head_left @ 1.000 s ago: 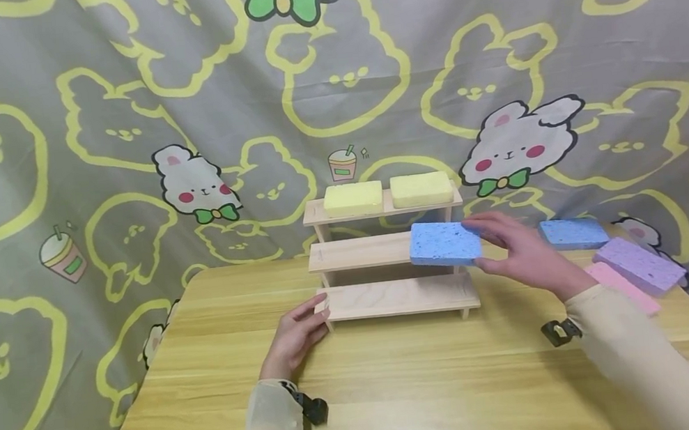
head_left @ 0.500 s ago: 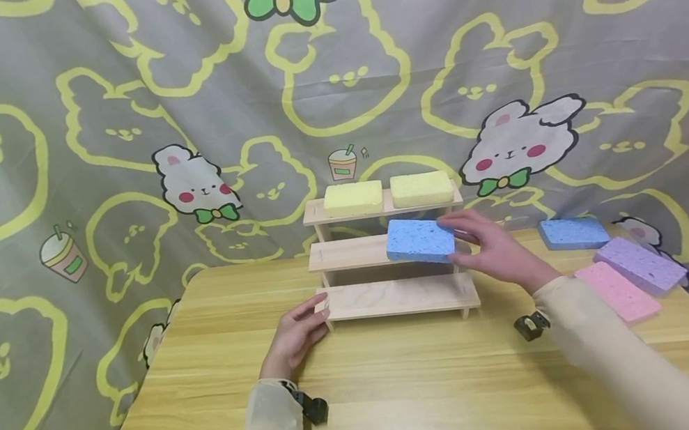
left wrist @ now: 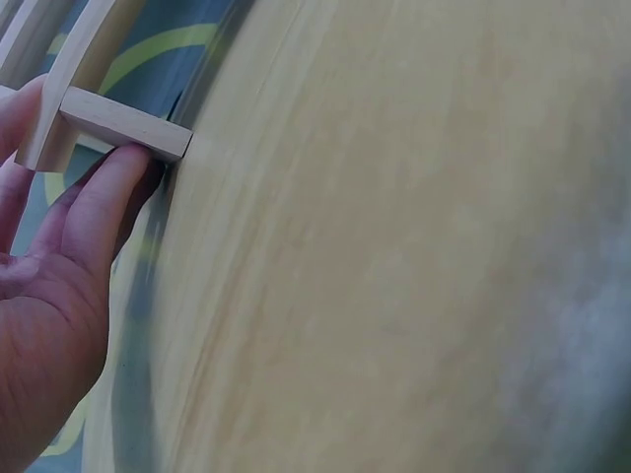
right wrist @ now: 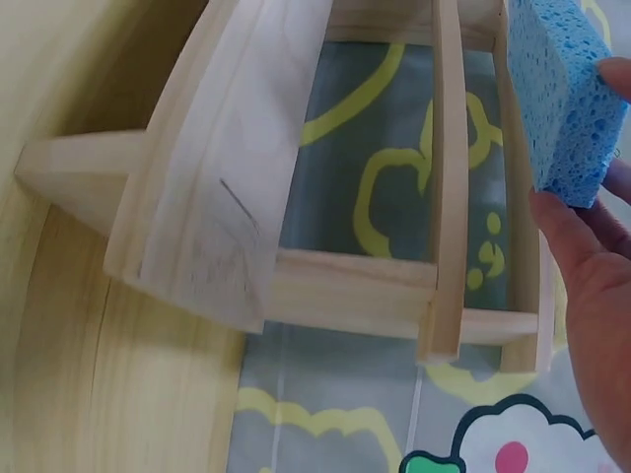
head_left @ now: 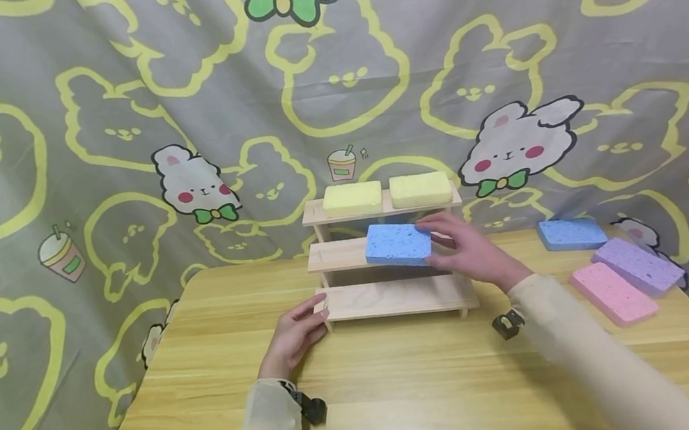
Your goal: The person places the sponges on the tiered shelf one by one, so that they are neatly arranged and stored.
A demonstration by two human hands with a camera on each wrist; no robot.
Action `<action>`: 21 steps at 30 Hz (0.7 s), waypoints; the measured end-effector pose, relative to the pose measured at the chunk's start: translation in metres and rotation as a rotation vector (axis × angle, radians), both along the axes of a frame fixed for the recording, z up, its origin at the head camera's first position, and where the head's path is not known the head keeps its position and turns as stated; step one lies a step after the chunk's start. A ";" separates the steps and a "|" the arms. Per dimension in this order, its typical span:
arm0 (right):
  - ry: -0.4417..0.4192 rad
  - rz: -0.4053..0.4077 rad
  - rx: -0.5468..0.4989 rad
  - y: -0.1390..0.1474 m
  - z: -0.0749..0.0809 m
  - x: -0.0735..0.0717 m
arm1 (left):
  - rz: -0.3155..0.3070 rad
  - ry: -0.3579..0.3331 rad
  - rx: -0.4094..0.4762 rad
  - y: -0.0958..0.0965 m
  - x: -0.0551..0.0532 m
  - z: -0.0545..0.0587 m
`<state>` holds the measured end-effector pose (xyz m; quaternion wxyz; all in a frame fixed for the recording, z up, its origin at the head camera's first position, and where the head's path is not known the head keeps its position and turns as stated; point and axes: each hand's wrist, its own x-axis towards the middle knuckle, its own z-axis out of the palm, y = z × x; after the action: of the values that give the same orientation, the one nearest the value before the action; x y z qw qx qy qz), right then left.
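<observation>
In the head view my right hand [head_left: 471, 252] pinches a blue sponge [head_left: 398, 243] by its right end, thumb below and fingers above. The sponge is held in front of the middle tier of a three-tier wooden shelf [head_left: 391, 299]; the right wrist view shows the sponge [right wrist: 567, 99] apart from the lowest board. My left hand [head_left: 294, 336] grips the left end of the bottom tier, and in the left wrist view its fingers [left wrist: 104, 202] lie against the shelf's leg. Two yellow sponges [head_left: 352, 199] sit side by side on the top tier.
On the right of the wooden table [head_left: 401, 391] lie another blue sponge [head_left: 571, 234], a purple sponge [head_left: 638, 266] and a pink sponge [head_left: 614, 293]. The purple and pink ones are close together. A patterned curtain [head_left: 232, 101] hangs behind the table.
My right hand has carried the blue sponge leftward along the middle tier, uncovering more of the pink sponge. The left hand has stayed at the shelf's end.
</observation>
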<state>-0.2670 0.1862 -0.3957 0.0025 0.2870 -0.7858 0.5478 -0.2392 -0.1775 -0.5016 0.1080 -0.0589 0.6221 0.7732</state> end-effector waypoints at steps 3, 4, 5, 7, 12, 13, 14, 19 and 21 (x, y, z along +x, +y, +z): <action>-0.002 0.012 -0.015 -0.006 -0.001 -0.002 | 0.006 -0.002 -0.004 0.000 0.000 0.000; 0.002 0.014 -0.022 -0.008 -0.002 -0.003 | 0.006 -0.002 -0.005 0.000 0.000 0.000; 0.010 0.016 -0.027 -0.011 -0.002 -0.004 | 0.005 -0.002 -0.006 0.000 0.000 0.000; 0.020 0.017 -0.032 -0.015 -0.003 -0.006 | 0.005 -0.002 0.001 0.001 0.000 0.000; 0.014 0.018 -0.026 -0.029 0.000 -0.009 | 0.008 -0.001 0.003 0.001 -0.001 0.000; 0.015 0.018 -0.019 -0.031 0.001 -0.010 | 0.005 0.001 -0.001 0.001 -0.001 0.000; 0.015 0.015 -0.010 -0.033 0.002 -0.010 | 0.002 -0.001 -0.003 0.001 -0.001 0.000; 0.019 0.007 0.032 -0.045 0.005 -0.017 | -0.009 -0.012 -0.010 0.000 -0.002 -0.001; 0.021 0.000 0.042 -0.050 0.006 -0.020 | -0.010 -0.011 -0.011 0.000 -0.003 0.000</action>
<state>-0.2873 0.1364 -0.3901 0.0048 0.2925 -0.7971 0.5282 -0.2417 -0.1776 -0.5014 0.1148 -0.0606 0.6259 0.7690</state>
